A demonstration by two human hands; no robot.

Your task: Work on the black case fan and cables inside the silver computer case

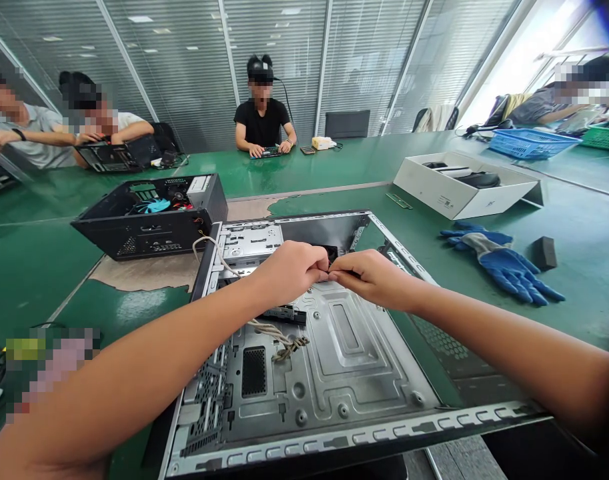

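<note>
An open, nearly bare metal computer case (344,373) lies flat in front of me on the green table (559,220). Both my hands meet over its far half. My left hand (289,270) is closed in a fist-like pinch, and my right hand (369,275) is pinched too. Their fingertips touch around a small dark part (330,255) that I cannot make out. A twisted bundle of pale cables (279,340) runs under my left forearm across the case floor.
A second black computer case (154,217) with a blue fan sits at the left. Blue work gloves (504,263), a small black block (544,252) and an open white box (459,187) lie to the right. Several people sit around the table's far side.
</note>
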